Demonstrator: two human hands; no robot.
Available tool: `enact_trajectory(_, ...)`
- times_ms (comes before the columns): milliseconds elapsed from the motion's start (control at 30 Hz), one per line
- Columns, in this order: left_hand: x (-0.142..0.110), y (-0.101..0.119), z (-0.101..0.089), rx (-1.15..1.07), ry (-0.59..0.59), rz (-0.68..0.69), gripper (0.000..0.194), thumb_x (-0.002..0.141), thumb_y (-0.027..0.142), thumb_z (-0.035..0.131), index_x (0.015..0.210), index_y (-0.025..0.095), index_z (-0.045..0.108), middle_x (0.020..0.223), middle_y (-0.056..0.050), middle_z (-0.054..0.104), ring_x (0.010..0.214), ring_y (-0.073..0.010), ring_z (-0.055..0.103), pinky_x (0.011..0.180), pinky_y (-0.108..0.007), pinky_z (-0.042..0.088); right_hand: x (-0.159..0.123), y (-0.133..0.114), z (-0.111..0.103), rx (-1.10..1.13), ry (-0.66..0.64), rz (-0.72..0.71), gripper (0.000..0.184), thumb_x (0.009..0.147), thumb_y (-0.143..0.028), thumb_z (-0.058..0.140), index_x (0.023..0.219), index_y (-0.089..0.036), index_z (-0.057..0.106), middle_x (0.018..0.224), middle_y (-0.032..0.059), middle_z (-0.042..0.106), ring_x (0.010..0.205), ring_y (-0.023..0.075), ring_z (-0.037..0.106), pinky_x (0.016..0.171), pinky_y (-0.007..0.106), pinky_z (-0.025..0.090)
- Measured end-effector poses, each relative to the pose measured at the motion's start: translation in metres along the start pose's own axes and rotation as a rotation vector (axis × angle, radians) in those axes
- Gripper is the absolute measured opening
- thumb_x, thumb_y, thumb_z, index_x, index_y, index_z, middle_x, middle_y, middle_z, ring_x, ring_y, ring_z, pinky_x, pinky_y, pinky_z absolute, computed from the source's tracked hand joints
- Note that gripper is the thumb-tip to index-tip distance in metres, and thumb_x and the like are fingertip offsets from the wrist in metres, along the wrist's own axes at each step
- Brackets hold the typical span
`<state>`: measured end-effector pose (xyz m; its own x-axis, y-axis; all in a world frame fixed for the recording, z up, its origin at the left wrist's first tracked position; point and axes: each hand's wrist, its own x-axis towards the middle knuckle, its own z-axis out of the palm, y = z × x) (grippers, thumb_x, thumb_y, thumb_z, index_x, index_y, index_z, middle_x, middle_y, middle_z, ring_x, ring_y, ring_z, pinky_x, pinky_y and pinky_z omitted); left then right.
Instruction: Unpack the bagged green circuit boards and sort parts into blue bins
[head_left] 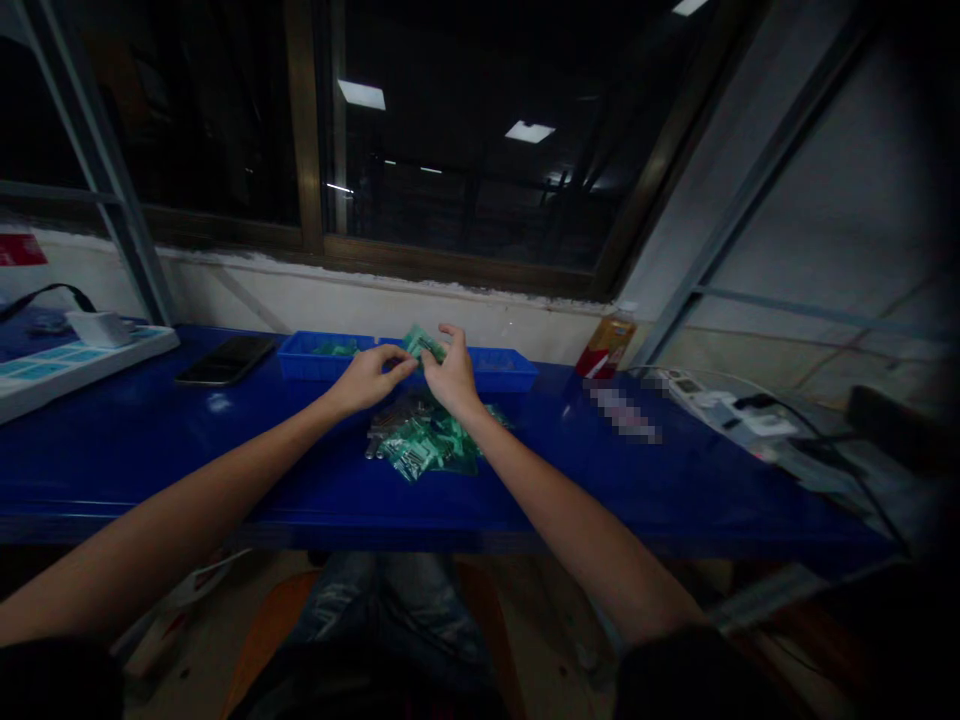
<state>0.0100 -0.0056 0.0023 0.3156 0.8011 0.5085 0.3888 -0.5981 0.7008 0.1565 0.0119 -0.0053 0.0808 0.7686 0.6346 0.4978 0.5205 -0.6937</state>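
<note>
Both my hands meet above the blue table [150, 440]. My left hand [369, 377] is closed in a pinch, its fingertips touching a small green packet [421, 344]. My right hand [450, 375] grips the same green packet from the right, with some fingers raised. Below them lies a pile of several green and clear packets [420, 440] on the table. A shallow blue tray [510, 368] stands just behind the hands, with a few green packets inside at its left.
A black phone [225, 360] lies left of the tray. A white board with teal squares [67, 362] sits far left. An orange bottle [606, 345] stands right of the tray. White devices with cables [739, 412] lie at the right. A dark window is behind.
</note>
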Motion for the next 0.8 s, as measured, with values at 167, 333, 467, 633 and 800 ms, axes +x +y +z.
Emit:
enact_trajectory(167, 0.002, -0.004, -0.003, -0.550, 0.044, -0.469, 0.045, 0.077, 0.056, 0.047, 0.082, 0.013, 0.058, 0.082, -0.009, 0.062, 0.064, -0.0149, 0.058, 0.062, -0.030, 0.046, -0.007, -0.011, -0.006, -0.189, -0.187, -0.353, 0.018, 0.074, -0.011, 0.047, 0.085, -0.020, 0.058, 0.088, 0.0035, 0.062, 0.091, 0.0182, 0.056, 0.085, 0.033, 0.043)
enact_trajectory(333, 0.009, -0.013, -0.018, -0.353, 0.309, -0.314, 0.024, 0.072, 0.037, 0.060, 0.074, 0.013, 0.059, 0.068, -0.002, 0.058, 0.056, -0.0101, 0.051, 0.054, -0.023, 0.041, -0.011, -0.015, -0.004, -0.253, -0.241, -0.421, 0.018, 0.075, -0.017, 0.052, 0.091, -0.020, 0.059, 0.101, 0.0052, 0.059, 0.101, 0.0190, 0.052, 0.090, 0.035, 0.041)
enact_trajectory(467, 0.015, -0.029, -0.055, 0.132, 0.696, -0.037, 0.024, 0.076, 0.036, 0.056, 0.084, 0.014, 0.061, 0.077, -0.003, 0.061, 0.067, -0.0136, 0.055, 0.064, -0.025, 0.043, -0.004, -0.009, -0.009, -0.335, -0.186, -0.343, 0.021, 0.079, -0.027, 0.052, 0.095, -0.017, 0.059, 0.098, 0.0075, 0.060, 0.098, 0.0199, 0.053, 0.089, 0.035, 0.041)
enact_trajectory(633, 0.010, -0.048, -0.083, 0.567, 0.718, -0.029, 0.021, 0.078, 0.027, 0.051, 0.092, 0.016, 0.063, 0.087, -0.008, 0.063, 0.086, -0.0210, 0.056, 0.081, -0.034, 0.042, 0.006, -0.002, -0.018, -0.410, -0.255, -0.288, 0.020, 0.081, -0.030, 0.050, 0.091, -0.016, 0.062, 0.087, 0.0065, 0.064, 0.087, 0.0193, 0.055, 0.083, 0.034, 0.041)
enact_trajectory(800, 0.004, -0.047, -0.070, 0.756, 0.555, -0.095, 0.029, 0.075, 0.020, 0.049, 0.101, 0.021, 0.064, 0.099, -0.010, 0.061, 0.102, -0.0309, 0.049, 0.085, -0.045, 0.039, 0.011, 0.004, -0.025, -0.544, -0.499, -0.229, 0.025, 0.081, -0.033, 0.051, 0.095, -0.016, 0.064, 0.085, 0.0075, 0.065, 0.085, 0.0204, 0.057, 0.080, 0.034, 0.042)
